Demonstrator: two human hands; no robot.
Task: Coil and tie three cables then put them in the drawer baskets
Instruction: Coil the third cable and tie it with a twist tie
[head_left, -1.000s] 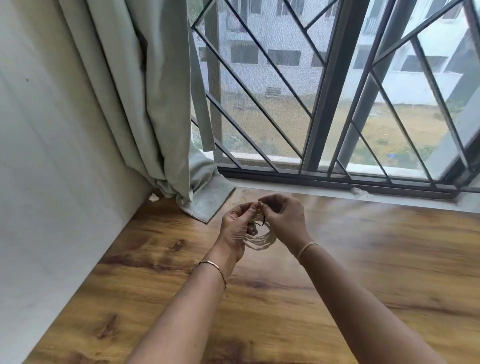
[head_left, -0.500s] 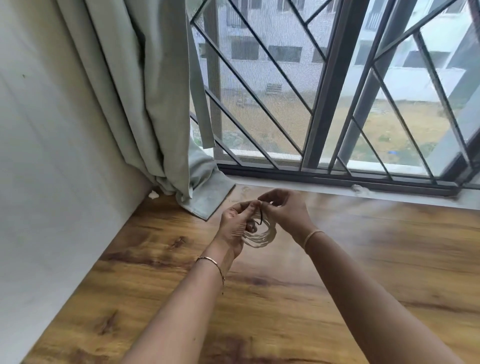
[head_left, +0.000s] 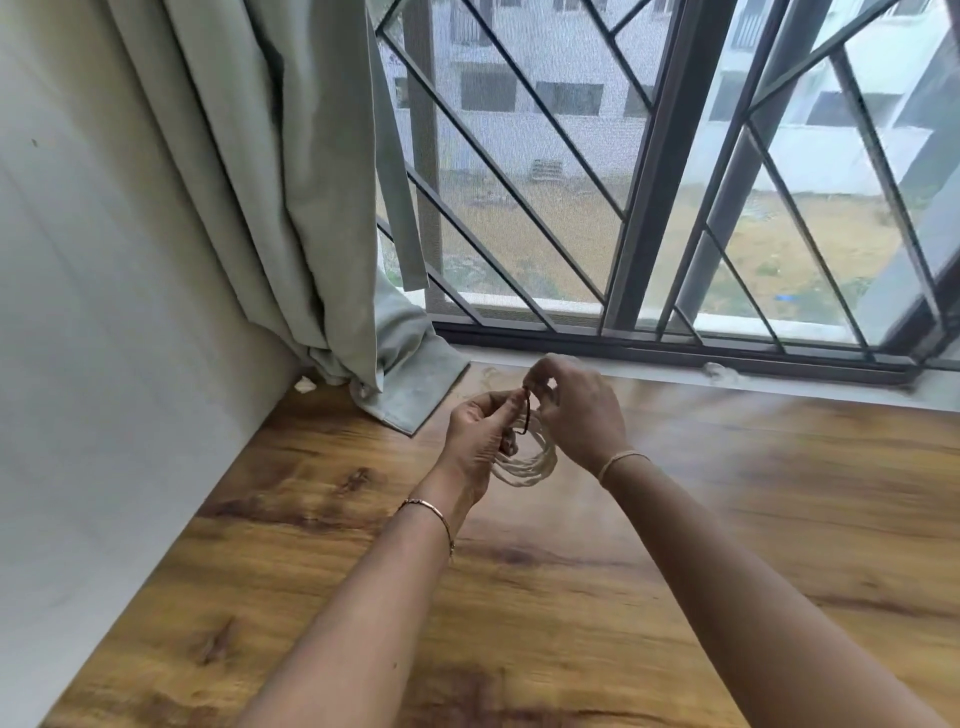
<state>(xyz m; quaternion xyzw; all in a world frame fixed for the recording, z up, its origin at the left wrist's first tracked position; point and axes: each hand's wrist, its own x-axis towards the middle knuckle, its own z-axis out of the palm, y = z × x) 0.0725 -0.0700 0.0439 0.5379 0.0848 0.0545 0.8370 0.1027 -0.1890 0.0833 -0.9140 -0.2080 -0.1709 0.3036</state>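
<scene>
A white cable (head_left: 527, 465) is wound into a small coil and hangs between my two hands above the wooden table (head_left: 727, 545). A thin dark tie (head_left: 525, 415) loops over the top of the coil. My left hand (head_left: 480, 434) grips the coil's left side, with thumb and fingertips pinching the tie. My right hand (head_left: 576, 410) has its fingers curled over the top of the coil and tie. The coil's upper part is hidden behind the fingers. No drawer or basket is in view.
A grey-green curtain (head_left: 291, 197) hangs at the back left, its hem lying on the table corner. A white wall (head_left: 104, 364) bounds the left side. A barred window (head_left: 649, 208) runs along the back edge. A small white scrap (head_left: 719, 371) lies on the sill.
Both hands have lifted slightly toward the window while working the dark tie at the top of the coil. My right hand's fingers have shifted over the coil's top.
</scene>
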